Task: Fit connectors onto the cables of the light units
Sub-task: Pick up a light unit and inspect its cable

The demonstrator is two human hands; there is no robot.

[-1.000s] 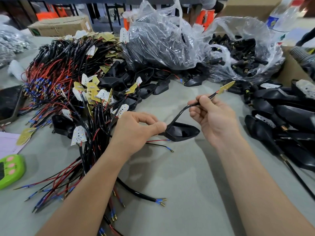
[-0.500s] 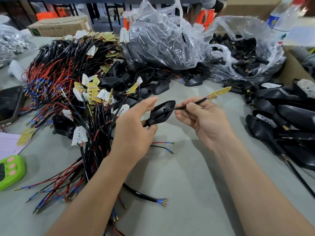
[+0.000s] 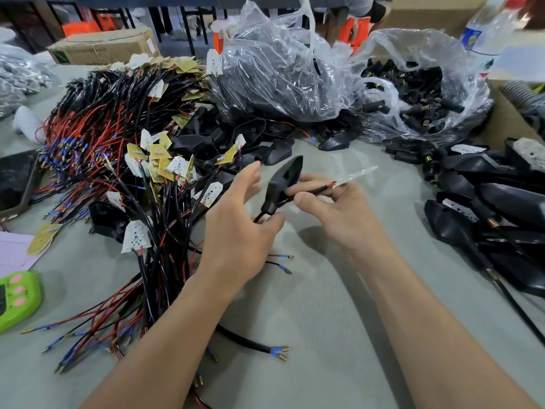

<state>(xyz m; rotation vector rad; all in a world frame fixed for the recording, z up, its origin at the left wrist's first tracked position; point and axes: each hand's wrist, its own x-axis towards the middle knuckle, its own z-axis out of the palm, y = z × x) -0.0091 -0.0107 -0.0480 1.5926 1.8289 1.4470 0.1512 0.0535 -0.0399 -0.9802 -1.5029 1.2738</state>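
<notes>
A black light housing (image 3: 285,180) stands nearly upright between my hands, threaded on a black-sleeved cable (image 3: 317,190). My right hand (image 3: 333,214) pinches that cable just right of the housing. A motion-blurred LED board (image 3: 358,175) sticks out past its fingers. My left hand (image 3: 240,228) has its fingers stretched out straight beside the housing, and its thumb touches the housing's lower neck. The cable's red and black ends with blue terminals (image 3: 283,263) lie on the grey table below my left hand.
A big pile of wired LED boards (image 3: 118,149) fills the left. Clear bags hold black housings (image 3: 280,78) and connectors (image 3: 418,95) at the back. Black light units (image 3: 489,199) lie at the right. A green timer (image 3: 16,299) sits at the left edge.
The housing has gone from lying low to upright and slid along the cable toward the LED board. My left fingers have opened off it. My right hand has dropped slightly.
</notes>
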